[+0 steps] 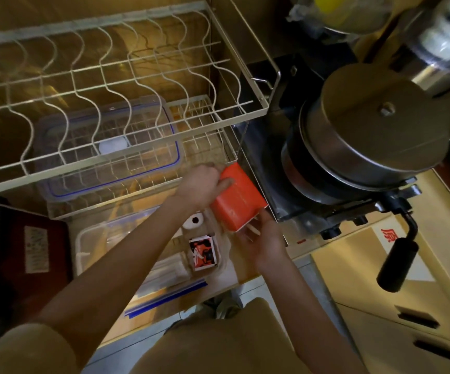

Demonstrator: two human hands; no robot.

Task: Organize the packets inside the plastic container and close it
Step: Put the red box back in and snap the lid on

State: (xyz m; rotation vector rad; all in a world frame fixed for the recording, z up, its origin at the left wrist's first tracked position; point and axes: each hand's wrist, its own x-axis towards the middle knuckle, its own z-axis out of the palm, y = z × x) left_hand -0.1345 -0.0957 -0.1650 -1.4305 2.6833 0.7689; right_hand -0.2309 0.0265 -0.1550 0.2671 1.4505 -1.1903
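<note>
I hold an orange box tilted above the right end of an open clear plastic container. My left hand grips the box's upper end from the left. My right hand supports its lower open end, where pale packets stick out. Inside the container lie a red, black and white packet, a white round item and pale packets, partly hidden by my left forearm. A clear lid with a blue seal rests on the lower shelf of the wire rack.
A cream wire dish rack stands over the container's far side. Stacked steel pots with a black handle sit to the right. Cardboard boxes stand lower right. A blue-edged clear bag lies by the container's near edge.
</note>
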